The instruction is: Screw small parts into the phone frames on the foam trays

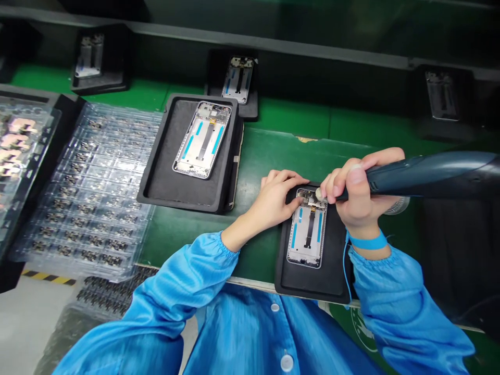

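An opened phone (307, 234), with blue strips and a dark flat cable on its silvery inside, lies in a black foam tray (312, 284) in front of me. My left hand (279, 195) rests over that tray's upper left corner, index finger stretched along the top edge, thumb touching the phone's upper left part. The grip looks loose, fingers apart. My right hand (361, 195) is closed around a dark blue electric screwdriver (425, 174), held nearly level. Its tip end is at the phone's upper right, mostly hidden by my fingers. A blue wrist strap (367, 241) circles my right wrist.
Left of my hands, another opened phone (203, 140) lies on stacked black trays (156, 182). Clear plastic trays (91, 195) of small parts stand further left. Behind, more phones in black trays (252, 110) sit along a green surface (292, 117). A round metal-edged object (398, 206) is partly behind my right hand.
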`<state>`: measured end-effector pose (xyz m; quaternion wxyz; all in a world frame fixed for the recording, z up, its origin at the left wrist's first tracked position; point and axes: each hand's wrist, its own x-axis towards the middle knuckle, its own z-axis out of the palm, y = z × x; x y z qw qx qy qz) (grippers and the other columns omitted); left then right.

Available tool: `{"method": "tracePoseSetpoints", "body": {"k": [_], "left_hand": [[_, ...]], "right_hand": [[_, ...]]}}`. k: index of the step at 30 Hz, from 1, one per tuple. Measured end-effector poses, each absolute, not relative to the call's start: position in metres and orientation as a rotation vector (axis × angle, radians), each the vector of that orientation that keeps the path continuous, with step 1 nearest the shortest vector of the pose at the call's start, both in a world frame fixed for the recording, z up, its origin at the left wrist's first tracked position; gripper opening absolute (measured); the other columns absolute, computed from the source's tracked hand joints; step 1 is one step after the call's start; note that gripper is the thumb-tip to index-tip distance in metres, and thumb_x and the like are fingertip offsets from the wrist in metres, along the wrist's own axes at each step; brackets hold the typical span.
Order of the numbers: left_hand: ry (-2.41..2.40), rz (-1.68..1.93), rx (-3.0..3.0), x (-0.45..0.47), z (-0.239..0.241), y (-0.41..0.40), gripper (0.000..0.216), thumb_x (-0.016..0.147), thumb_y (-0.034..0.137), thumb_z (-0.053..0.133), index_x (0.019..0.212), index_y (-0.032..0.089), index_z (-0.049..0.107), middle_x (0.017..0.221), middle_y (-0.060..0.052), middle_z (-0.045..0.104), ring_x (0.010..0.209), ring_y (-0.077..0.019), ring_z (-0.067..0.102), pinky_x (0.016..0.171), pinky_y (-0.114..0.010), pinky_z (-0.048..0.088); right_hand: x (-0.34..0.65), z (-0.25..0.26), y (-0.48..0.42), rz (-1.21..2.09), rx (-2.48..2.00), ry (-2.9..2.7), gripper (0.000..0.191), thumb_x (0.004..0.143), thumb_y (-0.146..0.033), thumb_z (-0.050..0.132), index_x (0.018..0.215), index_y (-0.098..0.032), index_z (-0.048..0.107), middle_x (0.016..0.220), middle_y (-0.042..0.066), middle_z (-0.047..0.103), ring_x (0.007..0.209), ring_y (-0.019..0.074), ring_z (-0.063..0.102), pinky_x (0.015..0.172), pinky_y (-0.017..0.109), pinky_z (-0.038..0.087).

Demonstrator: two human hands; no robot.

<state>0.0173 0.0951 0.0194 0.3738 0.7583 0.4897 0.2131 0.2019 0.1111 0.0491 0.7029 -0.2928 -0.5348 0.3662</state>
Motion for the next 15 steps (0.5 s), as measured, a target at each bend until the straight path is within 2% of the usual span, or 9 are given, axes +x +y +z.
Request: {"method": "tracePoseSetpoints", "body": {"k": [5, 12, 15], "left_hand": [[1.252, 0.543, 1.97, 0.017, 0.018, 0.097, 0.05, 0.118, 0.025, 0.078, 0.166, 0.028, 0.087, 0.167, -0.014, 0.083, 0.153, -0.0414, 0.069, 0.134, -0.061, 0.057], [1.261, 0.553, 1.973, 0.016, 0.014, 0.096, 0.051, 0.116, 0.027, 0.077, 0.166, 0.027, 0.086, 0.167, -0.015, 0.084, 0.155, -0.0431, 0.07, 0.135, -0.065, 0.06], [1.232, 0.677, 1.942, 0.016, 0.01, 0.101, 0.051, 0.115, 0.023, 0.072, 0.165, 0.026, 0.084, 0.166, -0.014, 0.086, 0.156, -0.0409, 0.075, 0.138, -0.065, 0.061]], "right_hand": [[0.196, 0.046, 0.12, 0.807, -0.774, -1.211, 0.051, 0.109, -0.062, 0.106, 0.113, -0.035, 0.063, 0.073, -0.014, 0.055, 0.043, 0.011, 0.046, 0.04, 0.028, 0.052], [0.192, 0.047, 0.123, 0.892, -0.845, -1.218, 0.053, 0.103, -0.062, 0.11, 0.106, -0.036, 0.063, 0.071, -0.012, 0.054, 0.043, 0.0138, 0.047, 0.037, 0.035, 0.051], [0.193, 0.042, 0.126, 0.916, -0.891, -1.195, 0.059, 0.096, -0.064, 0.115, 0.106, -0.035, 0.065, 0.074, -0.01, 0.059, 0.046, 0.0133, 0.052, 0.041, 0.036, 0.055]]}}
